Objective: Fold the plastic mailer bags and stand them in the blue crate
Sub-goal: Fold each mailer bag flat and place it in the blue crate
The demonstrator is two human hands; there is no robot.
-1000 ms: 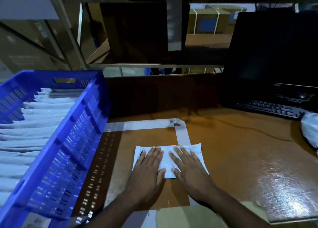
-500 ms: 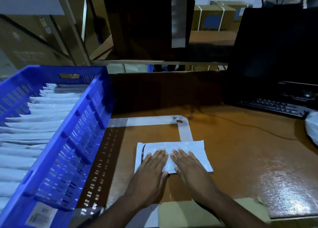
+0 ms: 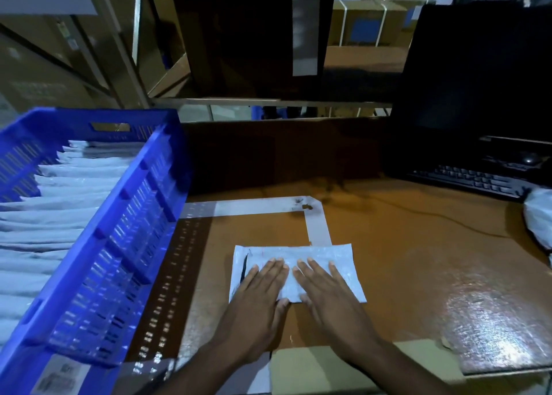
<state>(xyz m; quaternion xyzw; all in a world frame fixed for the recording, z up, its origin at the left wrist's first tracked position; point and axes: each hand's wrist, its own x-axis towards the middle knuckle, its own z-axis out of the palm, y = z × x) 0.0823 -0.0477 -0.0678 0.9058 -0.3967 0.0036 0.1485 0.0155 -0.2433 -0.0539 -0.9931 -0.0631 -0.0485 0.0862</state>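
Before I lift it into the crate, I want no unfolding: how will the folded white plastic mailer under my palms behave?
The folded white plastic mailer looks thin and wrinkled, so it is probably floppy and light. Both the left hand and right hand press it flat, which suggests it may spring open when released. Its glossy film could slide on the shiny brown table.

Black keyboard at the brown table's far right, dark monitor behind it, stacked cardboard boxes beyond

Head-worn view, forward and downward.
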